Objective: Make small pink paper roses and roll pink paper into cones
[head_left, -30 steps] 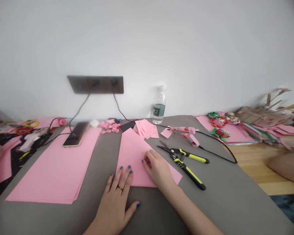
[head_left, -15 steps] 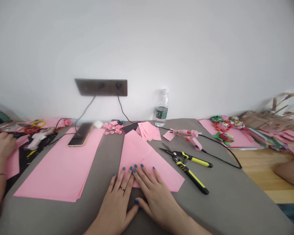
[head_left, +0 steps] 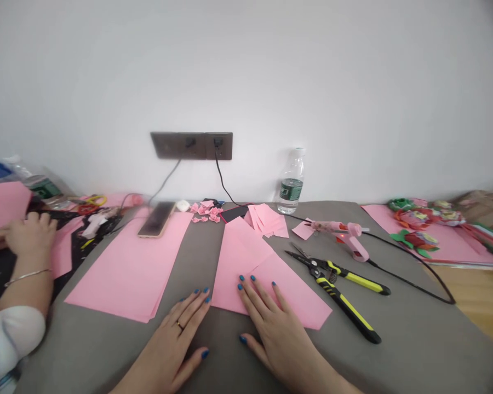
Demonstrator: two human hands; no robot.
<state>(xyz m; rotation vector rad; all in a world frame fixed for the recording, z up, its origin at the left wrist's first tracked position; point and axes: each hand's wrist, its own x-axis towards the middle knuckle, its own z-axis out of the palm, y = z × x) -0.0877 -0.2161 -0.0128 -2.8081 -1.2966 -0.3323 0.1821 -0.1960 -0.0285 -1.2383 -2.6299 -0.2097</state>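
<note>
A folded sheet of pink paper (head_left: pixel 246 257) lies on the grey table in front of me. My right hand (head_left: pixel 273 328) rests on its lower part, fingers stretched out flat. Just left of the sheet's near corner is my left hand (head_left: pixel 176 334), its fingers extended and its thumb spread, holding nothing. A ring sits on one of its fingers. Pruning shears (head_left: pixel 332 284) with yellow-black handles lie to the right of the folded paper. Left of it, a stack of larger pink sheets (head_left: pixel 123 273) carries a phone (head_left: pixel 157 220) at its far end.
A pink glue gun (head_left: pixel 340 232) with a black cord lies at the right. Behind are a water bottle (head_left: pixel 291 183), small pink squares (head_left: pixel 267 220) and little paper flowers (head_left: pixel 205 210). Another person's hand (head_left: pixel 30 235) handles pink paper at the left. Colourful paper flowers (head_left: pixel 419 219) lie far right.
My left hand has come off the pink paper and moved left, apart from my right hand. My right hand stays on the sheet. The view has turned slightly left.
</note>
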